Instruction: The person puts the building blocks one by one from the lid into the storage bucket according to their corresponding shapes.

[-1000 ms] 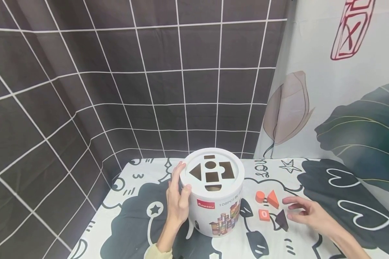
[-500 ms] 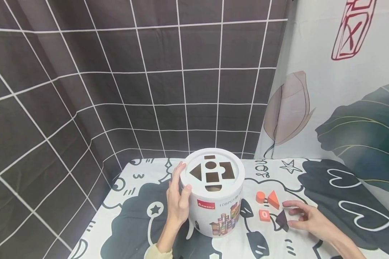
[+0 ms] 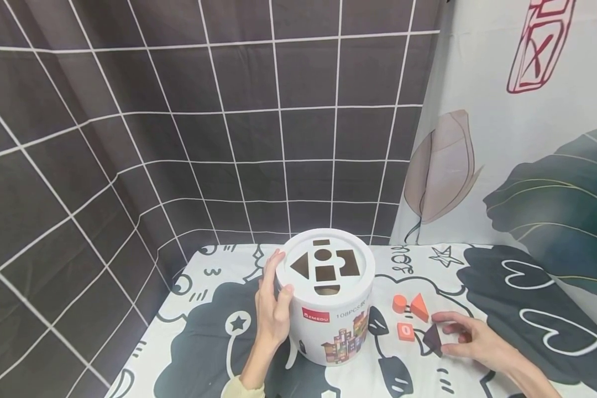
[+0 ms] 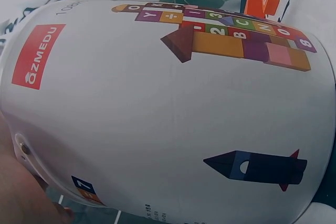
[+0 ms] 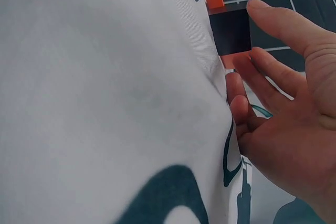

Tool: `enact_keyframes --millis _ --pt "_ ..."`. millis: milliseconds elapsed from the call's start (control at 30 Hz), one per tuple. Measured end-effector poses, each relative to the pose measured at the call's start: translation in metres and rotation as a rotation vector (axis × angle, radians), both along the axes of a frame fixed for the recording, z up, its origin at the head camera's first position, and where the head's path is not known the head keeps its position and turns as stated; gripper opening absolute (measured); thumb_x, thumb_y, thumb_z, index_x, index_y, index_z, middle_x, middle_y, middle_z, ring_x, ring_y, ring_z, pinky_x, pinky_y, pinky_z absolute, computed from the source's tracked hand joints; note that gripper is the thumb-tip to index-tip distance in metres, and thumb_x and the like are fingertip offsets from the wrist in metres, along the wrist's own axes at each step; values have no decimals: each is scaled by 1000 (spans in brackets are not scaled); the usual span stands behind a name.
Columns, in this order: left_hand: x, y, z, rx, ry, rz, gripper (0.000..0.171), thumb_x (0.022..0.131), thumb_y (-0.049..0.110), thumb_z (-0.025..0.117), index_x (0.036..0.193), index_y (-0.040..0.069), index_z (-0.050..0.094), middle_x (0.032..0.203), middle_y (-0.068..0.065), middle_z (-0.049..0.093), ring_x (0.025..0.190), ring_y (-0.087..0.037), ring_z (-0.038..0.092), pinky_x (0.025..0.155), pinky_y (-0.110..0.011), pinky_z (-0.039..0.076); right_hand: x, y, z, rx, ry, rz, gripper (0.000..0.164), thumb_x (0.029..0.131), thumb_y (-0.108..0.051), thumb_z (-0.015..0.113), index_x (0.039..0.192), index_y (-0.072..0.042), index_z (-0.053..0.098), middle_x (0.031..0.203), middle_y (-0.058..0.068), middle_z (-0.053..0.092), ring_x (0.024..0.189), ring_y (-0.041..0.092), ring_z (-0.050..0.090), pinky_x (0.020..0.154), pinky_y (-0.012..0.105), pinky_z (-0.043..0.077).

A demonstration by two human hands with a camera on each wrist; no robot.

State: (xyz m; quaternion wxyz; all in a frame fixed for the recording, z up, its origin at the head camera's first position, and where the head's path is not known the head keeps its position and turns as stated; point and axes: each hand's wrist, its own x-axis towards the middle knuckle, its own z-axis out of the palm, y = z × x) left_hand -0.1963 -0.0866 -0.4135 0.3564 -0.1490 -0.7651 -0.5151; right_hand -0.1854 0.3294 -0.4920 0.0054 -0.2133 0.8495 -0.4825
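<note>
My left hand (image 3: 272, 307) rests on the left side of a white lidded shape-sorter bucket (image 3: 298, 326), fingers along the rim and thumb at the front. The lid (image 3: 348, 287) has several cut-outs, including a triangle and a circle. To the right, my right hand (image 3: 472, 337) has thumb and index finger at opposite ends of a dark triangular block (image 3: 433, 339), pinching it on the cloth. In the right wrist view, both fingertips meet the corners of the dark block (image 5: 230, 32). Beside it lie an orange triangular block (image 3: 419, 307), an orange cylinder (image 3: 399, 303) and an orange square block (image 3: 405, 331) marked 0.
A black-and-white patterned cloth (image 3: 209, 354) covers the table. Dark grid-patterned fabric (image 3: 239, 132) hangs behind and to the left, and a white curtain with leaf prints (image 3: 507, 143) hangs at the right.
My right hand has moved slightly in toward the dark triangular block, its index finger and thumb coming round it. The left hand, bucket and orange blocks stay in place.
</note>
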Motion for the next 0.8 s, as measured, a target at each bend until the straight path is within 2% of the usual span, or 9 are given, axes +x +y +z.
enact_keyframes --millis 567,800 --pt "0 0 0 1 8 3 59 85 27 45 141 9 54 150 -10 48 132 -42 48 101 -81 14 -2 0 -8 22 42 39 50 77 -2 81 121 9 60 110 -12 66 91 7 59 64 25 41" --pt "-1 0 0 3 8 -4 59 85 26 45 141 8 54 150 -10 48 132 -41 48 100 -81 15 0 -2 -6 36 37 -2 48 77 -2 81 119 8 61 107 -10 67 89 7 59 65 25 41"
